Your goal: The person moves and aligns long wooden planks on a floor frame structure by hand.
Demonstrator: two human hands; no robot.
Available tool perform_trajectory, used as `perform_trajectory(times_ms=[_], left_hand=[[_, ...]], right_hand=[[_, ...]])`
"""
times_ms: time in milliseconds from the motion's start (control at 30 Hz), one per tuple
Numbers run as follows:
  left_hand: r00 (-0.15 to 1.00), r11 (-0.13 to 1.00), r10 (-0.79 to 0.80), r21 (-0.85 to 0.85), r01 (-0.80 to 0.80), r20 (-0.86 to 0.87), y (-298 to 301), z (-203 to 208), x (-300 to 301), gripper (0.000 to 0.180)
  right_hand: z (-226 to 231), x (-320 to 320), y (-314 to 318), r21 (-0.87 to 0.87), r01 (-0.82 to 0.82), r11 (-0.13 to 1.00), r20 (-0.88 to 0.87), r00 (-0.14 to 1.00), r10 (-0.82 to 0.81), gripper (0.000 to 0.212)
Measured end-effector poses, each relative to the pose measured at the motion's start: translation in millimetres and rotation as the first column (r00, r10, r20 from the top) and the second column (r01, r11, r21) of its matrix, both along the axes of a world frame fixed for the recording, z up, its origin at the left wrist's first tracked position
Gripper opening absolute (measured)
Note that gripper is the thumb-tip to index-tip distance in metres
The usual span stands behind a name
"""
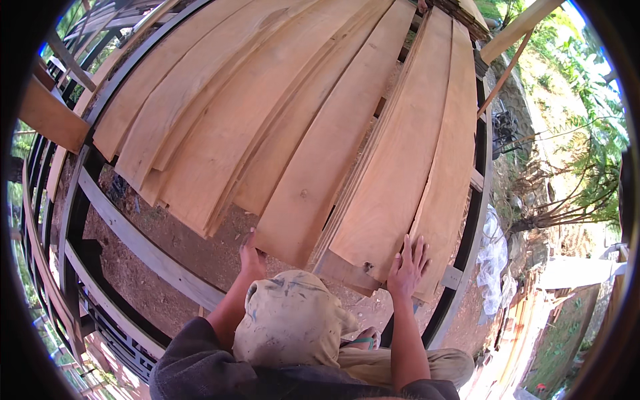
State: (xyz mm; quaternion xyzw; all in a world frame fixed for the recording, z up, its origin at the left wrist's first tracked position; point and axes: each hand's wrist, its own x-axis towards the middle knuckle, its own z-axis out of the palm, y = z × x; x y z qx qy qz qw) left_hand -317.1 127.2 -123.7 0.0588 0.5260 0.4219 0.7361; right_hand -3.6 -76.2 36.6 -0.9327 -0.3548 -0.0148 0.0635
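Observation:
Long thin wooden veneer sheets fan out lengthwise in front of me, some overlapping in layers. My left hand (252,259) is at the near left corner of a middle sheet (313,180), one finger up along its edge and the others partly hidden under its end; it appears closed on that corner. Flat on the near end of the right-hand sheets rests my right hand (408,270), fingers spread. It spans a stacked sheet (400,167) and the outermost sheet (443,193). Below the stack, a board end (347,272) juts out.
A dark metal frame rail (475,233) runs down the right; a grey wooden bar (147,247) crosses the left. My bent knee in beige trousers (290,320) rises between my arms. Clear plastic sheeting (492,260) lies beyond the rail. At the far end, part of another person's hand (422,6) shows.

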Motion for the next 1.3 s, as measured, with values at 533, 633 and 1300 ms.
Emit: perform_trajectory(times_ms=[533, 633, 1300], left_hand=[[0.976, 0.994, -0.071, 0.095, 0.052, 0.206, -20, -1, 4, 0.056], [0.985, 0.995, -0.048, 0.09, 0.033, 0.164, -22, -5, 11, 0.058], [0.981, 0.993, -0.119, 0.037, 0.115, 0.151, -19, -29, -2, 0.053]], right_hand=[[0, 1, -2, -0.001, 0.001, 1.0, -0.009, 1.0, -0.001, 0.054], [1, 1, -3, -0.004, -0.004, 1.0, -0.008, 1.0, 0.004, 0.054], [0, 1, -2, 0.008, -0.012, 1.0, -0.005, 1.0, 0.012, 0.055]])
